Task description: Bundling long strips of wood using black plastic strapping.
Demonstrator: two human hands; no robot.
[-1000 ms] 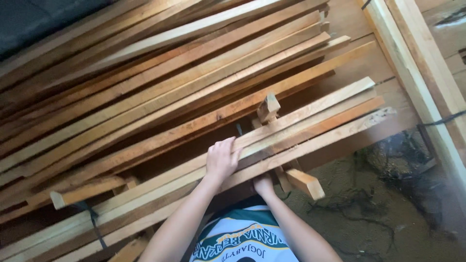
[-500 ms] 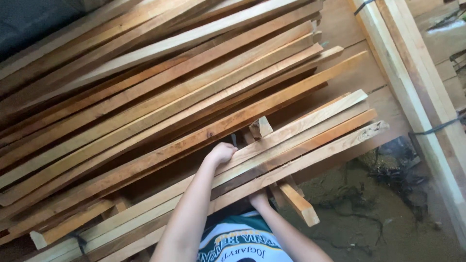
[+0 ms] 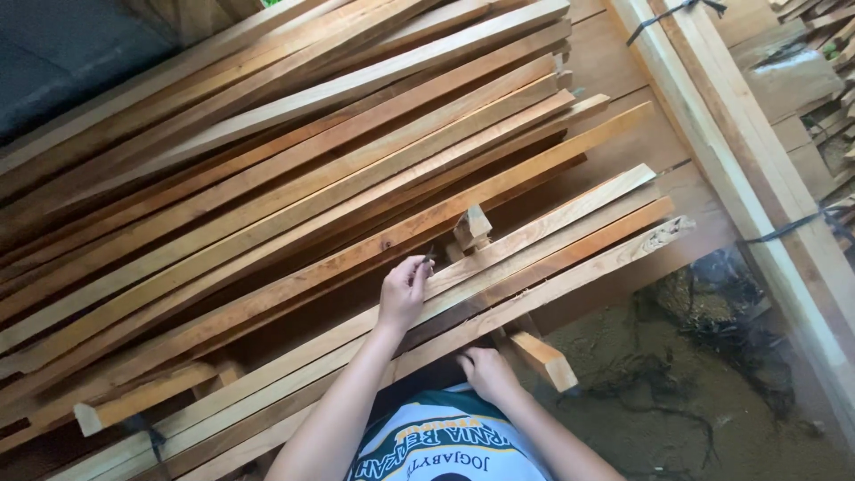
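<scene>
A sloping stack of long wooden slats (image 3: 294, 205) fills the view. My left hand (image 3: 403, 292) reaches over the nearest pale slats (image 3: 570, 209) to the gap behind them. Its thumb and fingertips pinch a small dark piece (image 3: 428, 256) at the edge of a reddish slat (image 3: 534, 169). My right hand (image 3: 485, 374) sits lower, with its fingers curled on the near edge of the lowest slat (image 3: 588, 272). A short upright wood block (image 3: 472, 227) stands wedged between the slats, just right of my left hand.
A short offcut (image 3: 543, 361) sticks out from under the slats beside my right hand. Long pale beams (image 3: 721, 142) tied with black strap (image 3: 672, 11) run along the right. Below lies dirt ground with dark tangled roots (image 3: 686, 392). A dark sheet (image 3: 62, 53) is at top left.
My left hand lifted off the pale slat, where it lay flat, and moved up to the gap, closing its fingertips. The right hand stayed on the lowest slat's edge.
</scene>
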